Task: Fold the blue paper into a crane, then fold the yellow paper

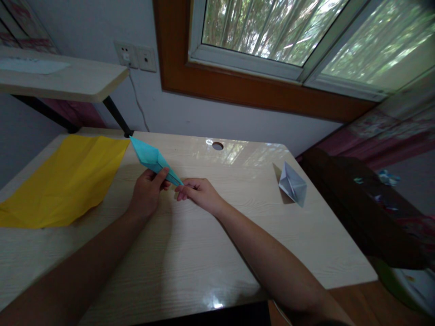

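Turquoise paper, folded into a long, sharply creased spear shape [152,160], is held just above a pale wood-grain desk [190,253]. The left hand [147,192] pinches its middle, thumb on top; the right hand [199,192] nips its near tip between curled fingers. A flat yellow sheet [64,179], softly creased, lies at the desk's left, its near corner cut off by the frame. A white folded paper figure [292,184] stands well apart at right. The fingertips beneath the paper are hidden.
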The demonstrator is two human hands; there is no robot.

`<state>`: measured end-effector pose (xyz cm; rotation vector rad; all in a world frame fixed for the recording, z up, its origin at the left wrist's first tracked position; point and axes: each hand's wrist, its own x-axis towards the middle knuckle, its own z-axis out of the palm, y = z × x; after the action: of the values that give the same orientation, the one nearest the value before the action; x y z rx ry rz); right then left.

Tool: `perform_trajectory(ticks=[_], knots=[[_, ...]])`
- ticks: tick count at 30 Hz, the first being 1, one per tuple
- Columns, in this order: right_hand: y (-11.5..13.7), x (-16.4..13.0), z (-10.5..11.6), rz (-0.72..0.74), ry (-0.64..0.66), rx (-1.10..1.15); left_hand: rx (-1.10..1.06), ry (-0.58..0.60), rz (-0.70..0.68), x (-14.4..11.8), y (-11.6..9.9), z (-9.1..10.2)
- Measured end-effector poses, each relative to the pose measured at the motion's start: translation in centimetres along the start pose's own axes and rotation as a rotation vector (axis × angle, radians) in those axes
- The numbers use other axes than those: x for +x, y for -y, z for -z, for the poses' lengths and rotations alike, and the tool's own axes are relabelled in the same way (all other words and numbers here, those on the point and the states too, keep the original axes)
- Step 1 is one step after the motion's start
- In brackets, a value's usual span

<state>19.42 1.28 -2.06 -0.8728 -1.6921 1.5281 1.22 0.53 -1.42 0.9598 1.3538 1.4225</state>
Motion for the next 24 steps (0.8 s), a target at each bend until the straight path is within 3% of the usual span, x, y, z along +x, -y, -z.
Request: perform_trajectory(ticks=[7, 15, 24], knots=[[0.5, -0.1, -0.2, -0.019, -0.013, -0.015, -0.033, 0.019, -0.017, 0.0, -0.1, 0.1], [1.1, -0.1, -0.1, -0.03, -0.012, -0.047, -0.042, 0.154, 0.006, -0.2, 0.1, 0.0], [0.9, 0.0, -0.2, -0.087, -0.001, -0.014, 0.04, 0.123, -0.001, -0.5, -0.2, 0.0]])
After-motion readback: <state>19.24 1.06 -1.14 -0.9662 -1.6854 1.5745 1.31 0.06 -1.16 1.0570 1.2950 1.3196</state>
